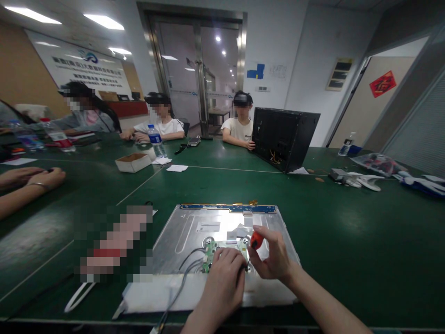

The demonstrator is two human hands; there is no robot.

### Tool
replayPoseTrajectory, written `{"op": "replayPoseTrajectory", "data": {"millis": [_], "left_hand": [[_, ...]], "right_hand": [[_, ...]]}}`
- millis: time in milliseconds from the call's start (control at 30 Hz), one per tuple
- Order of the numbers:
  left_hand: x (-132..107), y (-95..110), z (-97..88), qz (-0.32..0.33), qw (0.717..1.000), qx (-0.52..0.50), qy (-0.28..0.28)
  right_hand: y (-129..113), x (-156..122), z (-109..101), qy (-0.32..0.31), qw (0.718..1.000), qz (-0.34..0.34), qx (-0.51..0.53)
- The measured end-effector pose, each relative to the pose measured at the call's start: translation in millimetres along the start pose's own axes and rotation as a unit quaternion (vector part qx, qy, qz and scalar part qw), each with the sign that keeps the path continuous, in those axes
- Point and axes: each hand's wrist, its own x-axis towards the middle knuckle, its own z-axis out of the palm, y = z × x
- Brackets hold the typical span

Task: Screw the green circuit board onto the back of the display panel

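Grey cables (189, 267) draped over near table edge; snag judged possible. Fingers of left hand (227, 269) curled over green circuit board (209, 260); hold underneath cannot be told. Red-handled screwdriver (256, 240) pinched by right hand (273, 255), thumb and forefinger on handle; probably light, stiff. LCD panel (168, 248) laid flat under board, metal back up; judged fragile, best gripped by side rims. Moving room offered rightward by green tabletop (351, 246); black PC case (285, 134) stood beyond.
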Motion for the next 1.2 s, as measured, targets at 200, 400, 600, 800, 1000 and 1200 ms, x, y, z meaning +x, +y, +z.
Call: {"op": "replayPoseTrajectory", "data": {"millis": [200, 400, 600, 800, 1000, 1200], "left_hand": [[0.2, -0.8, 0.1, 0.002, 1.000, 0.006, -0.004], [1.6, -0.5, 0.8, 0.006, 1.000, 0.009, -0.002], [0.5, -0.4, 0.4, 0.004, 1.000, 0.004, -0.009], [-1.4, -0.5, 1.3, 0.008, 1.000, 0.000, 0.001], [0.9, 0.8, -1.3, 0.008, 1.000, -0.007, -0.008], [-0.2, 0.0, 0.4, 0.010, 1.000, 0.002, -0.003]], "right_hand": [[0.7, 1.2, 0.2, -0.002, 1.000, -0.001, 0.010], [0.0, 1.5, 0.1, -0.013, 1.000, 0.003, 0.010], [0.4, -0.8, 3.1, -0.004, 1.000, 0.000, 0.025], [2.5, -4.1, 3.7, -0.011, 1.000, -0.002, 0.021], [0.0, 1.6, -0.6, -0.041, 0.997, -0.002, 0.066], [-1.3, 2.9, -0.3, -0.013, 0.999, 0.006, 0.048]]}}
